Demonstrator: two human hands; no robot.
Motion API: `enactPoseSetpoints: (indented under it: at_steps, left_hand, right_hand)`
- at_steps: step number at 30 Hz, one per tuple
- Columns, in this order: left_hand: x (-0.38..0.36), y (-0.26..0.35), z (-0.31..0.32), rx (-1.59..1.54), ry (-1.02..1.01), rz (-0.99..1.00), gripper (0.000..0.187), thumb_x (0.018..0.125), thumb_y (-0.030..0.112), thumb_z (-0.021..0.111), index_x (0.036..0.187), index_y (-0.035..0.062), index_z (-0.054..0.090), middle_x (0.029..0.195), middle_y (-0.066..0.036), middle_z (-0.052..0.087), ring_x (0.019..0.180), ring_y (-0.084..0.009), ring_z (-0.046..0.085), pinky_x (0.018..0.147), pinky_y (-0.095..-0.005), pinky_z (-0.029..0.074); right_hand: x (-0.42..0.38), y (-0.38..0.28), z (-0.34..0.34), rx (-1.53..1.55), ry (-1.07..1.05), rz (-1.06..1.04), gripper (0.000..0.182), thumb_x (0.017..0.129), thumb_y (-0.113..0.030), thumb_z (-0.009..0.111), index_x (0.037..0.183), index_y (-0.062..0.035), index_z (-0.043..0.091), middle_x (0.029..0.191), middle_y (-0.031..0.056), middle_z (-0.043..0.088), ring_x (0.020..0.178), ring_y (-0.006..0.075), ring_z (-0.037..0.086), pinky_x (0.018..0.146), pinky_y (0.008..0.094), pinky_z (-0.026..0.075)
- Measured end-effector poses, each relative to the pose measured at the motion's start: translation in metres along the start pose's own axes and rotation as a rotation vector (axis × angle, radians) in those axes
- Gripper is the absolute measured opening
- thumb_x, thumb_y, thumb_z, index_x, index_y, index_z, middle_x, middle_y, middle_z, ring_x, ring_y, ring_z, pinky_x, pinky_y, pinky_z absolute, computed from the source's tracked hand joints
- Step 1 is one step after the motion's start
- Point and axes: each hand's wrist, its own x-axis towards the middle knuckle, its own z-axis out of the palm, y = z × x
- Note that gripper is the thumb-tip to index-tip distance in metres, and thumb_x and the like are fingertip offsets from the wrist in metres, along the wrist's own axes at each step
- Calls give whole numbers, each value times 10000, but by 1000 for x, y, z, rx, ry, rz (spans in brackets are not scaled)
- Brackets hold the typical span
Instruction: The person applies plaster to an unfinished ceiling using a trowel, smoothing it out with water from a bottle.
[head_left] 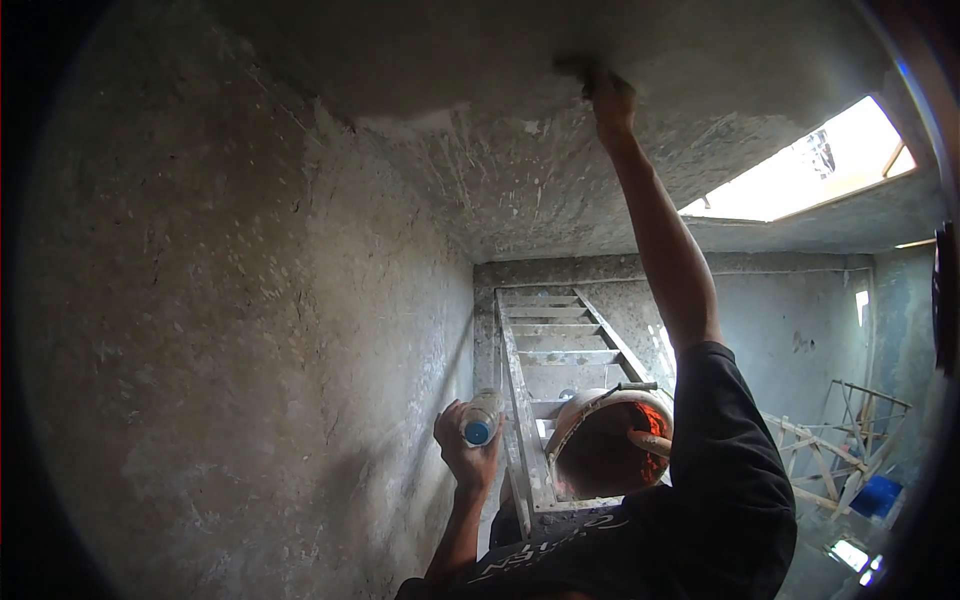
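My left hand [468, 445] is wrapped round a clear plastic bottle [483, 418] with a blue cap, in front of the rough left wall. High overhead, my right hand [612, 102] grips a dark flat tool [576, 68] pressed against the ceiling [480, 60]. Blur and shade hide the tool's exact kind. Around it the ceiling is smooth and dark grey; lower down it is rough and streaked. Below my right arm a bucket [575, 412] leans open towards me, with an orange-stained inside and a pale handle-like piece [650, 442] at its right.
A splattered ladder [513, 365] rises beside the bucket, close to my body. On the right, a bright opening [800, 170] cuts through the ceiling. Wooden trestles [825, 450] and a blue container [876, 496] stand low at the right.
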Motion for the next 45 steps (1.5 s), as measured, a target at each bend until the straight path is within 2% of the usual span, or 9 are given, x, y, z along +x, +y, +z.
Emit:
enactPoseSetpoints:
  at_steps: [5,8,16,21,26,29,33,42,45]
  left_hand:
    - [0,0,-1,19,8,27,608,683,216,883,1159,29,555,1126,-163,608,1091,-383,560,1001,-519,391]
    - [-2,-3,-2,35,1,19,619,683,218,883,1169,27,552,1134,-167,604,1096,-387,555,999,-526,388]
    - [-9,-3,-5,20,22,-8,654,676,211,889,1193,20,538,1161,-177,592,1109,-403,530,988,-512,397]
    - [-13,3,-8,-60,67,-15,647,674,207,890,1187,20,544,1158,-179,596,1102,-402,534,978,-499,406]
    - [-16,26,-21,-62,52,65,610,678,200,884,1169,27,568,1132,-176,613,1075,-394,558,965,-488,416]
    - [-22,44,-25,-65,34,100,600,680,201,881,1167,28,575,1133,-175,616,1072,-389,563,956,-474,424]
    - [-38,61,-18,-63,31,198,602,685,200,878,1177,26,579,1140,-168,621,1078,-378,572,949,-451,438]
    - [-87,99,-4,-128,-38,242,586,690,157,873,1176,24,575,1115,-162,637,1052,-369,596,941,-448,454]
    - [-94,104,-1,-81,-35,255,573,701,159,867,1171,26,568,1111,-161,634,1043,-363,601,929,-446,461]
  right_hand:
    - [-19,5,-13,17,-13,-27,320,915,-298,598,819,-10,700,709,38,639,634,98,563,597,280,463]
    - [-22,10,-6,-105,-18,237,316,927,-284,585,821,-9,697,716,32,631,623,95,536,612,271,442]
    - [-15,-42,-19,210,-18,-185,312,983,-267,523,836,-27,657,719,-2,576,669,81,493,642,258,397]
    - [-98,-16,-105,-198,-244,-34,435,981,-402,517,824,-40,698,691,0,582,671,80,504,612,274,399]
    - [-191,-11,-223,-549,-351,153,338,947,-308,529,857,-25,689,663,41,616,613,117,576,593,292,452]
    - [-238,-36,-278,-458,-284,181,310,953,-276,553,869,-4,676,714,35,636,645,106,586,618,282,468]
    - [-282,-62,-332,-10,-328,228,228,972,-197,583,938,16,654,840,7,658,771,82,578,705,261,462]
    - [-352,-145,-345,427,-333,339,169,955,-153,622,1002,0,674,876,-29,651,787,37,519,718,216,421]
    - [-364,-142,-338,339,-266,256,161,959,-152,615,999,-7,672,876,-25,653,781,38,524,713,217,428]
